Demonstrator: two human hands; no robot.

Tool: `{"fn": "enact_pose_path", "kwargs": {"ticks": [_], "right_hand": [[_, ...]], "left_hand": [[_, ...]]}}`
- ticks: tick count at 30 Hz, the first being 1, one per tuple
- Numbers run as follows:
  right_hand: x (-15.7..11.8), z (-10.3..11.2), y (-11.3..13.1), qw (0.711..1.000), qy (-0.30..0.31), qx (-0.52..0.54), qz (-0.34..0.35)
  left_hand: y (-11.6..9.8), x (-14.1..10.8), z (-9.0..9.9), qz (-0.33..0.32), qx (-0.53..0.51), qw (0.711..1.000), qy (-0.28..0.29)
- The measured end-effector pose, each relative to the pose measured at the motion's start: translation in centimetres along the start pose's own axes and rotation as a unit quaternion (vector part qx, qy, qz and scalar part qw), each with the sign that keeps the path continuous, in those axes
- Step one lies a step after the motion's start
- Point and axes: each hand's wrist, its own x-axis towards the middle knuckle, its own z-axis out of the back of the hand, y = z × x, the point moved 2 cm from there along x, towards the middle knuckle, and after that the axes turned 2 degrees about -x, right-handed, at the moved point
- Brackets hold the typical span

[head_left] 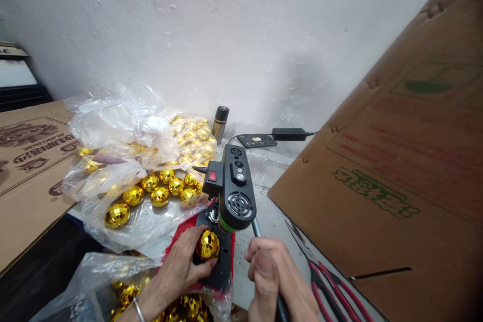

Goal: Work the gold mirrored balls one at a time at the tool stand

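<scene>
My left hand [184, 257] is closed around a gold mirrored ball [210, 244], thumb and fingers on its sides, over the black base plate [222, 276] of a small bench machine. The machine's black head [237, 186], with round vents and a red switch, overhangs the plate just beyond the ball. My right hand [277, 276] is wrapped round the metal lever [256, 227] with a dark grip, on the machine's right. Whether the ball rests on the plate, I cannot tell. Red cloth or sheet [186, 226] shows under the base.
More gold balls [159, 196] lie in an open clear plastic bag [113, 126] at left, others in a nearer bag [86, 282]. Red-handled scissors [320, 282] lie right of my right hand, beside a large leaning cardboard box [377, 161]. A spray can [220, 125] and black adapter [289, 134] stand near the wall.
</scene>
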Motion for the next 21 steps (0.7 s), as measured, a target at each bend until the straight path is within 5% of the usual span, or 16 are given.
{"fn": "enact_pose_path", "kwargs": {"ticks": [12,21], "right_hand": [[0.1,-0.2,0.6,0.999,-0.019,-0.004,-0.043],[0.1,-0.1,0.5,0.999,-0.013,0.002,-0.043]], "left_hand": [[-0.1,2.4,3.4,0.070,-0.144,0.982,0.097],[0.1,1.3,1.3,0.014,-0.015,0.999,0.045]]}}
